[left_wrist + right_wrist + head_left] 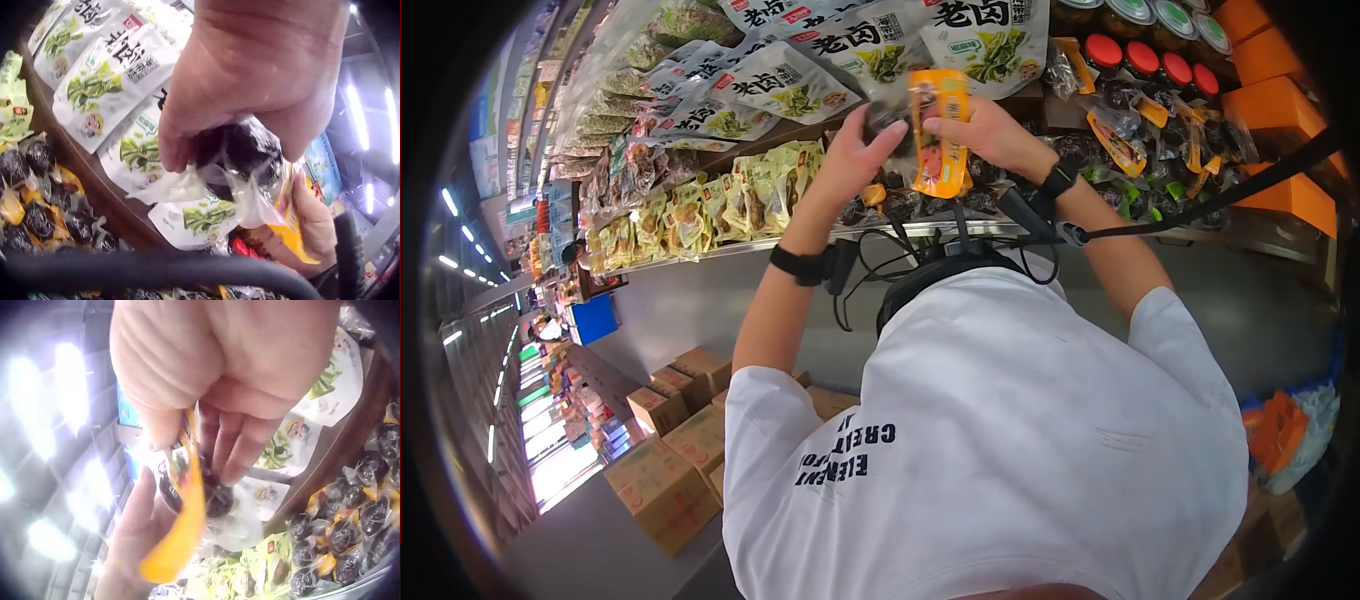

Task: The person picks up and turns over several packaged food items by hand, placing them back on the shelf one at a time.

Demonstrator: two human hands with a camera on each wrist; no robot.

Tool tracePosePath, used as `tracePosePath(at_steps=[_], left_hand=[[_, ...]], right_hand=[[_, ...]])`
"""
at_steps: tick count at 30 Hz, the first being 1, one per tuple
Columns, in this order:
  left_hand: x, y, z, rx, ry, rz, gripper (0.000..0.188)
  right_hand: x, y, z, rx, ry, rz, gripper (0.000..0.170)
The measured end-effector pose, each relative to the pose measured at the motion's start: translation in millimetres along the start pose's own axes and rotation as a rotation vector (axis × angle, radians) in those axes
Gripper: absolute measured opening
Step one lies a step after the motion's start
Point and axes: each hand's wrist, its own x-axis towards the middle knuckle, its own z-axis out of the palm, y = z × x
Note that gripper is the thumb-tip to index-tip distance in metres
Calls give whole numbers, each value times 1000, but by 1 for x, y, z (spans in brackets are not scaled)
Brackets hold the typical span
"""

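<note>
Both hands hold a clear plastic pack with dark, glossy food inside (240, 156) and a yellow-orange label (941, 130). My left hand (862, 150) curls its fingers and thumb round the dark, bulging part, as the left wrist view shows. On the other side, my right hand (990, 135) pinches the label between thumb and fingers, the thumb lying over its printed face. In the right wrist view the label (181, 531) hangs in a curve below the right thumb, with the dark food behind it. The pack is held up over the shelf front, before white printed pouches (880, 50).
Yellow-green packets (745, 195) line the shelf front to the left. More dark packs with orange labels (1125, 145) lie to the right, below red-lidded jars (1140, 57). Orange boxes (1280, 110) stand at far right. Cardboard boxes (662, 490) sit behind on the left.
</note>
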Motion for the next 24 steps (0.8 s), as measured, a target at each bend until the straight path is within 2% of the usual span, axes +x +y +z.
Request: tracePosePath(at_steps=[1, 2, 5, 7, 9, 12, 14, 15, 16, 18, 19, 20, 21, 22, 24], left_hand=[[-1, -1, 3, 6, 0, -4, 65], [-2, -2, 6, -94, 35, 4, 64], [-10, -13, 10, -245, 74, -23, 59], [-14, -20, 12, -303, 83, -55, 56], [-19, -27, 13, -498, 53, -157, 41], [-15, -45, 13, -574, 132, -127, 35], [-6, -60, 10, -591, 209, -102, 31], [-3, -64, 9, -640, 315, -187, 31], [-3, -68, 7, -689, 425, -276, 31], [2, -81, 5, -714, 465, -312, 33], [3, -87, 6, -721, 494, -356, 33], [7, -91, 6, -727, 519, -400, 33], [14, -97, 6, -863, 396, -285, 31], [15, -105, 5, -862, 392, -289, 31], [11, -105, 5, -996, 354, -411, 27]], right_hand=[[0, -10, 7, 177, -110, 24, 21], [3, -7, 8, 184, -110, 23, 21], [16, 14, 5, -1, -135, 0, 25], [18, 18, 9, 33, -136, 17, 25], [24, 29, 14, 66, -142, 40, 26], [38, 46, 25, -2, -128, 60, 35], [36, 35, 40, -497, 352, -45, 51], [39, 33, 37, -719, 327, -298, 70], [41, 33, 39, -712, 313, -294, 70], [46, 31, 41, -1166, -99, -591, 81], [48, 38, 47, -1190, -182, -573, 86], [49, 40, 49, -1187, -184, -571, 86], [49, 40, 52, -1160, -233, -458, 86], [50, 40, 55, -1130, -280, -344, 86], [49, 41, 59, -1062, -375, -116, 86]])
